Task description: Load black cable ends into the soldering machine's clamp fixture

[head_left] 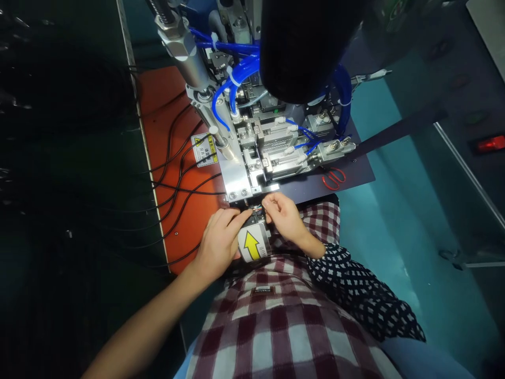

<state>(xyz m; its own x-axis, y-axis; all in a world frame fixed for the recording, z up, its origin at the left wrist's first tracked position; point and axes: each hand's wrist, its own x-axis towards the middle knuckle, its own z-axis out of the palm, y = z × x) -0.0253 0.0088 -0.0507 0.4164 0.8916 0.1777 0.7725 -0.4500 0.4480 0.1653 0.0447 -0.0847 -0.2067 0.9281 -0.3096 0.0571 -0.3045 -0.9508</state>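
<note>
Whitish thin wires (pixel 257 208) sit between the fingertips of the left hand (pixel 221 237) and right hand (pixel 283 216); the hands are close but apart, and whether either pinches a wire I cannot tell. Just below lies a round part with a yellow arrow (pixel 251 245). Beyond stand a metal machine (pixel 282 150), blue tubes (pixel 246 67) and, at right, red scissor handles (pixel 333 179)

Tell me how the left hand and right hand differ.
The left hand has a bare forearm; the right hand has a patterned sleeve above its wrist. The left hand lies left of the yellow arrow, thumb stretched out; the right hand sits to the arrow's upper right, fingers curled. Both have fingertips close to the thin wires.
</note>
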